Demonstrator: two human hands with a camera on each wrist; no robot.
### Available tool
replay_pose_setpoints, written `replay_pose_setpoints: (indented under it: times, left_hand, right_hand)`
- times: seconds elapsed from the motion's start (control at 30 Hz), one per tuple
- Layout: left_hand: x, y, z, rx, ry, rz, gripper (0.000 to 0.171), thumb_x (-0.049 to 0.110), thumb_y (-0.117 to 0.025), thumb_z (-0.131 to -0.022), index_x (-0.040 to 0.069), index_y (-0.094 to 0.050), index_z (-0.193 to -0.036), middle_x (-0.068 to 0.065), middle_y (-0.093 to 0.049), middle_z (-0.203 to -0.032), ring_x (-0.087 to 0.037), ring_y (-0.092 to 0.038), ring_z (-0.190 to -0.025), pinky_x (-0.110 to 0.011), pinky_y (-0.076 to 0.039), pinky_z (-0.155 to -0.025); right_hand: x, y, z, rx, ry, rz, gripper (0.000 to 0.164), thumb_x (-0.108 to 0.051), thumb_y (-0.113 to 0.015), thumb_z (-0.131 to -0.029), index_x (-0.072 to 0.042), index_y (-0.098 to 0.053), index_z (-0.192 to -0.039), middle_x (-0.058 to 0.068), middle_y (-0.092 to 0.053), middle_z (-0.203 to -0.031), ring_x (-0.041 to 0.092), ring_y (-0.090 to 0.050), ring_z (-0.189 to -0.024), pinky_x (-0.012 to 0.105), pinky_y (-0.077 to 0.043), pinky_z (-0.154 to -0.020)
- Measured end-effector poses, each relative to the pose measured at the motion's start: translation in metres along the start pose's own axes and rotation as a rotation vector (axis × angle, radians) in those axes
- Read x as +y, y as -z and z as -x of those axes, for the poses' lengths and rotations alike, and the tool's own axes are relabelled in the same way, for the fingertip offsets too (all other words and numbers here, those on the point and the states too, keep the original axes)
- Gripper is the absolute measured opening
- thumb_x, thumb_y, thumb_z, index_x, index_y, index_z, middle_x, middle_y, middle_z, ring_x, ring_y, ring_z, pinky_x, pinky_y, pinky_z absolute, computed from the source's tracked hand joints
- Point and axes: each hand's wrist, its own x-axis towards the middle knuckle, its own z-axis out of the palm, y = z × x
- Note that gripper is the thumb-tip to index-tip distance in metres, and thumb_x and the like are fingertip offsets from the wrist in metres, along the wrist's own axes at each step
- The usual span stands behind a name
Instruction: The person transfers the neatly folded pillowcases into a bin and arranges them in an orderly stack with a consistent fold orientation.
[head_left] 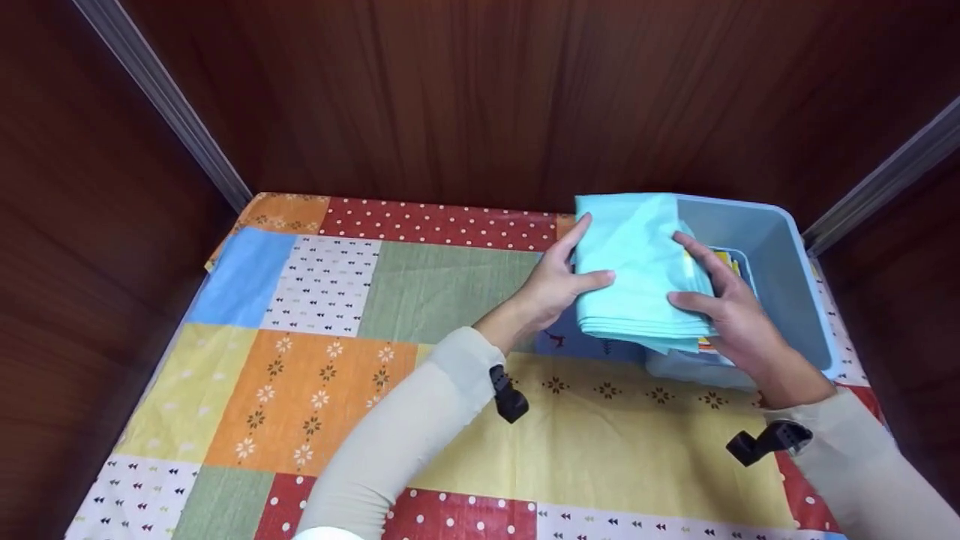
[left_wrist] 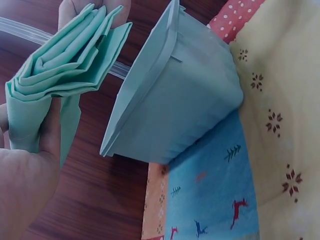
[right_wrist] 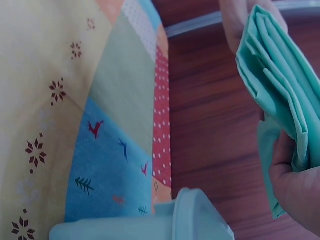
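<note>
Both hands hold a folded mint-green cloth above the left side of a light blue plastic bin. My left hand grips the cloth's left edge, thumb on top and fingers beneath. On the right edge, my right hand grips it the same way. Several stacked layers show along the cloth's side in the left wrist view, and a loose flap hangs below in the right wrist view. Part of the bin's inside is hidden by the cloth and right hand.
Inside the bin, items with yellow and white parts are partly visible. A patchwork cloth covers the surface under the bin. Dark wood panels stand behind and at both sides, with grey metal strips at the corners.
</note>
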Motion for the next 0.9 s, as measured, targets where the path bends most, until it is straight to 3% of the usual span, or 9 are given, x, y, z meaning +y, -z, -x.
replay_pose_setpoints:
  times: [0.3,0.57,0.9]
  left_hand:
    - [-0.006,-0.017,-0.009,-0.019,0.001,0.038,0.088,-0.011,-0.066,-0.092,0.020,-0.024,-0.163,-0.008,-0.019,-0.168,-0.024,-0.039,-0.142,-0.035,-0.050,-0.104]
    - [-0.009,-0.029,-0.017,-0.023,0.007,0.056,0.086,-0.008,-0.065,-0.094,0.024,-0.024,-0.163,-0.012,-0.026,-0.165,-0.026,-0.051,-0.131,-0.038,-0.053,-0.099]
    - [-0.017,-0.044,-0.026,-0.015,-0.004,0.086,0.085,-0.009,-0.066,-0.093,0.024,-0.028,-0.162,-0.010,-0.030,-0.163,-0.022,-0.051,-0.129,-0.037,-0.053,-0.100]
  right_hand:
    - [-0.003,0.016,0.006,0.033,0.019,-0.005,0.073,0.012,-0.056,-0.097,-0.025,-0.040,-0.158,0.004,-0.022,-0.148,0.017,-0.055,-0.105,0.023,-0.056,-0.076]
    - [-0.008,0.031,0.007,0.014,0.040,-0.089,0.071,0.014,-0.052,-0.098,-0.022,-0.041,-0.157,0.008,-0.031,-0.143,0.017,-0.065,-0.095,0.025,-0.059,-0.075]
    - [-0.010,0.049,0.010,0.007,0.040,-0.103,0.070,0.015,-0.050,-0.098,-0.023,-0.041,-0.156,0.010,-0.033,-0.139,0.017,-0.066,-0.095,0.027,-0.060,-0.074]
